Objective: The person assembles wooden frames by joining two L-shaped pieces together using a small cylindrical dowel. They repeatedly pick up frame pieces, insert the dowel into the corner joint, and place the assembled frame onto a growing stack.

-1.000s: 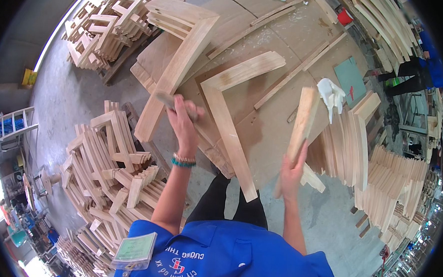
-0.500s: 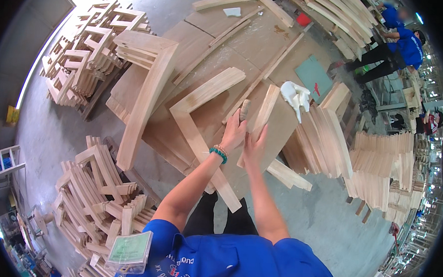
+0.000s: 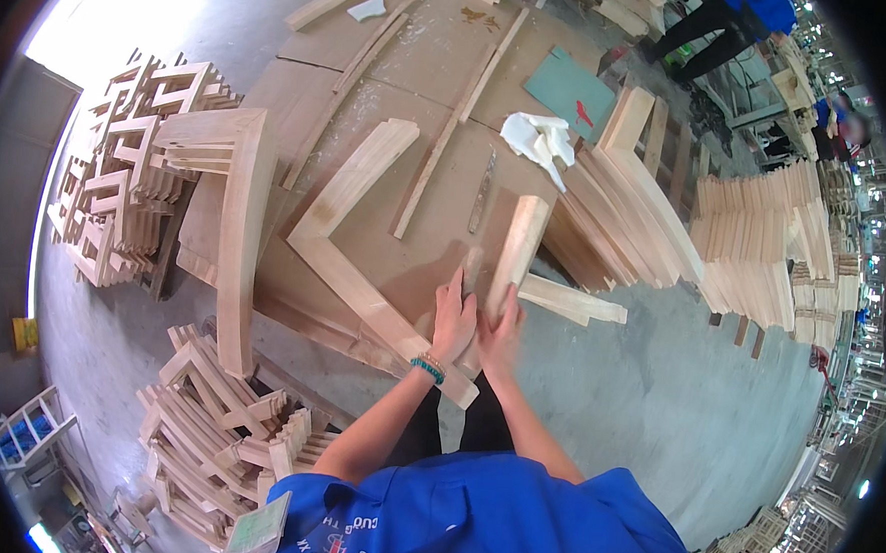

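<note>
My right hand [image 3: 500,342] is closed around the lower part of a pale wooden bar [image 3: 521,243], which tilts away from me over the table's near edge. Close beside it, my left hand [image 3: 454,322] grips a brown, rounded piece [image 3: 473,266] that sticks up past the fingers; its kind is not clear. The two hands nearly touch. An angled wooden frame part [image 3: 348,268] lies to their left, its near end running under my left wrist. A narrow, speckled stick [image 3: 483,190] rests on the brown tabletop [image 3: 392,99] beyond my hands.
White crumpled cloth [image 3: 538,143] and a teal sheet [image 3: 570,91] lie farther right. Stacked wooden parts [image 3: 632,201] line the table's right side. At left stand an angled wooden piece [image 3: 240,236] and piles of frames [image 3: 133,175]. A person [image 3: 716,35] stands at far right.
Both hands have drawn back toward my body, with the wooden bar and the brown piece. The narrow stick is now uncovered on the table. The whole view has shifted and turned.
</note>
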Available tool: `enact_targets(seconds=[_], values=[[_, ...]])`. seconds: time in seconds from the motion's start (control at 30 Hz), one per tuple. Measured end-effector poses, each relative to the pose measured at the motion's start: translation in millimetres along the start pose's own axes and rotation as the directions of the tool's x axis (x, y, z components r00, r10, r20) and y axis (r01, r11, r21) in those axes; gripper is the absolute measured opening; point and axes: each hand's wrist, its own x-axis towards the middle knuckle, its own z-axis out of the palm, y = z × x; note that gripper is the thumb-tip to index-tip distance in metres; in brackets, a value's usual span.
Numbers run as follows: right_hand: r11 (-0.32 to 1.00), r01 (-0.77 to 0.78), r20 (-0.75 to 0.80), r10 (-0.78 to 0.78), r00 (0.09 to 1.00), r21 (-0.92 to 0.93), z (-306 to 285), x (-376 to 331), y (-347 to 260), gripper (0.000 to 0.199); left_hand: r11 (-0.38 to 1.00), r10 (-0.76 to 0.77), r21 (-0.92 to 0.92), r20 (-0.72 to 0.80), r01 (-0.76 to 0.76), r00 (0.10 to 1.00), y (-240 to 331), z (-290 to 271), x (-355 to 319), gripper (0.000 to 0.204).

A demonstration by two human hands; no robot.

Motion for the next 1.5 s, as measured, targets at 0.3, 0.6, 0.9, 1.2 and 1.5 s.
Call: enact_targets(seconds=[0.3, 0.6, 0.9, 1.2, 1.5], values=[[0.992, -0.007, -0.010, 0.008, 1.000, 0.127, 23.2, 49.9, 26.9, 0.063, 0.938, 0.033, 0.344, 0.018, -0.037, 0.999, 15.6, 4.9, 31.2, 0.059], [0.987, -0.112, 0.071, 0.104, 0.992, 0.117, 16.4, 50.6, 21.1, 0.068, 0.944, 0.095, 0.319, -0.034, -0.079, 0.995, 1.0, 0.8, 30.7, 0.049], [0.991, -0.069, 0.076, 0.061, 0.995, 0.111, 22.4, 58.6, 25.4, 0.054, 0.970, 0.088, 0.232, -0.030, -0.079, 0.996, 5.6, -2.8, 32.8, 0.041], [0.978, 0.178, -0.069, -0.171, 0.983, 0.112, 6.4, 27.5, -7.3, 0.054, 0.940, 0.177, 0.339, -0.568, 0.033, 0.804, -4.8, -123.7, -30.7, 0.034], [0.839, 0.544, 0.583, -0.456, 0.672, 0.029, 43.8, -50.7, -64.8, 0.080, 0.918, 0.099, 0.320, -0.756, 0.233, 0.647, -25.1, -205.6, -178.3, 0.022]])
